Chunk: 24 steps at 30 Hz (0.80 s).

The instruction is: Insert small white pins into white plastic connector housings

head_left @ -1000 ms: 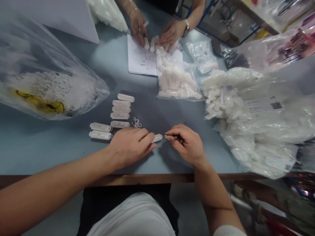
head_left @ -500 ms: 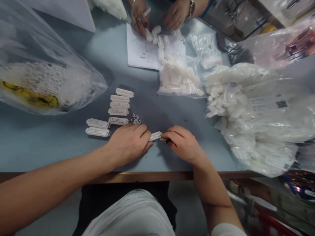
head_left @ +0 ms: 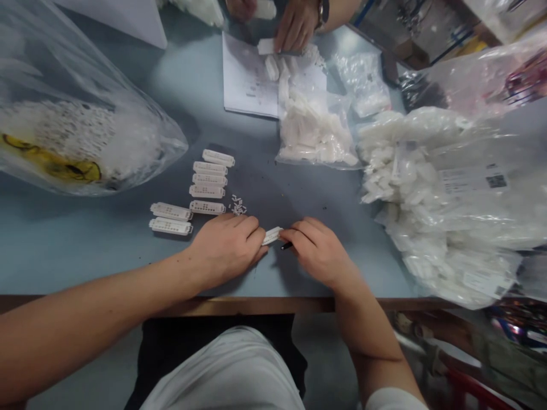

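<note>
My left hand rests on the grey-blue table, fingers closed on a small white plastic connector. My right hand is closed on a thin dark tool whose tip meets the connector's right end. Several finished-looking white connectors lie in rows just left of and beyond my left hand. A little heap of tiny white bits sits beside them.
A big clear bag of white parts lies at the left. More bags of white parts fill the right, and a smaller one sits in the middle. Across the table another person's hand works over a paper sheet.
My right hand has closed the gap to the connector, bringing the tool's tip against its end. The person opposite has shifted their hands. The view has tilted slightly.
</note>
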### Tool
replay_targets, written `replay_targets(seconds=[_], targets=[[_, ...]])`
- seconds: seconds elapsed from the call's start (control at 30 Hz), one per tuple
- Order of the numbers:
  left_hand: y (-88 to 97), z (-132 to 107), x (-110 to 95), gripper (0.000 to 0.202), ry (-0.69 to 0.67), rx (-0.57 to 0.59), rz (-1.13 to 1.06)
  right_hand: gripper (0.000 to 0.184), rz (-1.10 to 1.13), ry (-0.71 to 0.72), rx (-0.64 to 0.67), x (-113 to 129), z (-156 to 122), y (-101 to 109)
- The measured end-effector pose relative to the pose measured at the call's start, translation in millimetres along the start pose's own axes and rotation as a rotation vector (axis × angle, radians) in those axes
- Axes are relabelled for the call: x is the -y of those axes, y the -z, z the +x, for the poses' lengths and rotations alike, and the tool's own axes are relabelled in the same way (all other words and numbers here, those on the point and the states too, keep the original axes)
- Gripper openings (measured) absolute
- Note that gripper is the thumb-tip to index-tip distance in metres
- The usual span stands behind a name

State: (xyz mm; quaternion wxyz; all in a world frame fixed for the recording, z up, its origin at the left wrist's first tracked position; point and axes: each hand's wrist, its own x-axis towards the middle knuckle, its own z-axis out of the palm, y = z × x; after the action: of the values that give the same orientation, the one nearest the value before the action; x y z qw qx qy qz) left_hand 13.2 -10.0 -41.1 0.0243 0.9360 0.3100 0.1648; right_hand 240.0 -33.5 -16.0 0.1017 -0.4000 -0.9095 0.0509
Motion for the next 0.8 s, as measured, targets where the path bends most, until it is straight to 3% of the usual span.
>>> replay_targets(seconds=[0.47, 0.8], targets=[[0.6, 0.8, 0.2, 0.027, 0.006, 0.002, -0.031, 0.032, -0.024, 0.021, 0.066, 4.4, -0.5, 4.1], [-0.1, -0.4, -0.7, 0.028, -0.024, -0.057, -0.039, 0.032, -0.058, 0.005, 0.080, 10.3, 0.8, 7.4]])
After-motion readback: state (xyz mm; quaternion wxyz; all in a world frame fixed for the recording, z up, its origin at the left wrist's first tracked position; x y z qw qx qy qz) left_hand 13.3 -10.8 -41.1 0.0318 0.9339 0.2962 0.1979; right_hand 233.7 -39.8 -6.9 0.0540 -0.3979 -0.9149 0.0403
